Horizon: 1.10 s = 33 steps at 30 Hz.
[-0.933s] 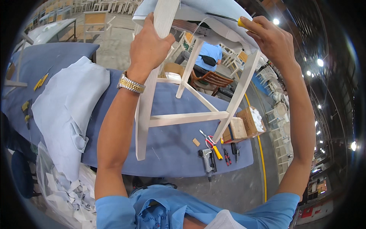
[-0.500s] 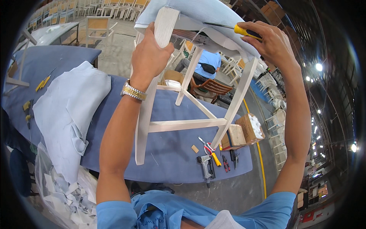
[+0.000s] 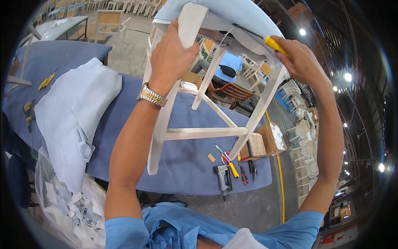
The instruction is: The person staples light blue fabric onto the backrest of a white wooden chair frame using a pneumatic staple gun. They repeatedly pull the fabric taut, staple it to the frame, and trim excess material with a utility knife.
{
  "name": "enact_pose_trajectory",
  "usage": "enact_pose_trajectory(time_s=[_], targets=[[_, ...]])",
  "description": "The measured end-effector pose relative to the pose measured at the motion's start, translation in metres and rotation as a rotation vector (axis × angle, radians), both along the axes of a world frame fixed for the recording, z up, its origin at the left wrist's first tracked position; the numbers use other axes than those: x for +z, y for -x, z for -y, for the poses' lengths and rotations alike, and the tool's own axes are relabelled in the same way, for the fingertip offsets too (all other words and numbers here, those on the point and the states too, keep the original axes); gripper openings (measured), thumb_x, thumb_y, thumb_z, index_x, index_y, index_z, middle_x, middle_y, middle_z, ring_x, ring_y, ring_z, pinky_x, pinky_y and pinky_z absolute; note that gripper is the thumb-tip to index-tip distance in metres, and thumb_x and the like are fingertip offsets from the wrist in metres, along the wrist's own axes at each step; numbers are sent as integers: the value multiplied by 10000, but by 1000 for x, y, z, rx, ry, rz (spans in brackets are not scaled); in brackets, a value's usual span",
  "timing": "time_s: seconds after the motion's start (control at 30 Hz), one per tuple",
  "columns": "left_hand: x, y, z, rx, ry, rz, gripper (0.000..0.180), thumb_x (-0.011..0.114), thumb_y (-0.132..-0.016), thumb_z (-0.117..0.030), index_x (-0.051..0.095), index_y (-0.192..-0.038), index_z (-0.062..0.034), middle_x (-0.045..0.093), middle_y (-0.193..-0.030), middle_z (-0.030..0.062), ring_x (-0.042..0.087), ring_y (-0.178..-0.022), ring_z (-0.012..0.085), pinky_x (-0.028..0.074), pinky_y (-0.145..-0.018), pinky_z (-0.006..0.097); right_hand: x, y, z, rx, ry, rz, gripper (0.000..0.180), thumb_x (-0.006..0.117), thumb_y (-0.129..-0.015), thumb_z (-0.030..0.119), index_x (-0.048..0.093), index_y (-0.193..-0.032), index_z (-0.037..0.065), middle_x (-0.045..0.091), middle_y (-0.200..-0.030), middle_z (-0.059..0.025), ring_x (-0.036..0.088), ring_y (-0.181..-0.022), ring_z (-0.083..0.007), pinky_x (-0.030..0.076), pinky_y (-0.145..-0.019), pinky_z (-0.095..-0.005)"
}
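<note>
A whitewashed wooden chair frame [image 3: 205, 133] stands tilted on the table, its seat covered in pale blue fabric [image 3: 232, 14]. My left hand [image 3: 172, 58], with a metal watch at the wrist, is closed around the chair's thick upright post [image 3: 193, 23] near the seat. In my right hand [image 3: 300, 60] is a yellow-handled screwdriver [image 3: 275, 45], gripped by the handle. Its thin dark shaft runs leftward along the underside of the seat, against the fabric's loose edge. Loose white lining and a thread hang there; the tip's exact contact is hard to make out.
On the blue-covered table [image 3: 124, 137] lie a staple gun [image 3: 222, 178], red-handled scissors [image 3: 224, 156], pliers [image 3: 243, 175] and a large pale fabric piece [image 3: 76, 108]. Cardboard boxes [image 3: 269, 139] stand at the right edge. A scrap bag [image 3: 70, 207] sits lower left; a seated person [image 3: 229, 66] is beyond.
The chair's upper part and both hands have shifted slightly right. My right hand has lowered a little, and the screwdriver now slopes more steeply, its shaft further right along the seat edge.
</note>
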State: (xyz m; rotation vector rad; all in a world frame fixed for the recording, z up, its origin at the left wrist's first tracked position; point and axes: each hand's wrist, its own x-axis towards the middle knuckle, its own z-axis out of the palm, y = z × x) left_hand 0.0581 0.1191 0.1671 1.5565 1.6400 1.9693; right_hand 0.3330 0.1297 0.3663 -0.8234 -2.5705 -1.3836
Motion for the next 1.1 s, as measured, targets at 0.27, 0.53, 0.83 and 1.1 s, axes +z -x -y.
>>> enact_pose_trajectory(time_s=[0.27,0.53,0.83,1.1], targets=[[-8,-1,-10,83,-81,-48,822,714,-823,-330,402,-1500,17,706,-1129,269,697,-1017,417,543,-892,477,-1,1,-12,-134,390,-328,424,592,-1017,380,658,-1338,111,732,-1082,-127,678,-966,-243,525,-910,-383],[-6,-2,-7,59,-22,-35,797,723,-833,-355,425,-1484,-5,693,-1216,248,682,-1093,406,519,-955,449,-5,-4,-20,-154,266,-206,429,581,-1022,407,661,-1346,138,753,-1045,-127,705,-1016,-285,545,-909,-435],[-5,-1,0,10,-48,-14,767,733,-837,-319,441,-1467,7,701,-1196,240,692,-1077,364,524,-935,423,10,0,-28,-1,-215,56,357,644,-986,269,663,-1342,283,674,-1007,-21,646,-934,-227,542,-773,-378],[-16,-14,11,-9,-84,-34,780,756,-825,-324,446,-1461,6,709,-1149,242,701,-1043,379,537,-916,451,-19,-38,24,59,96,97,379,754,-828,137,753,-1190,250,651,-948,-38,626,-927,-256,509,-846,-411]])
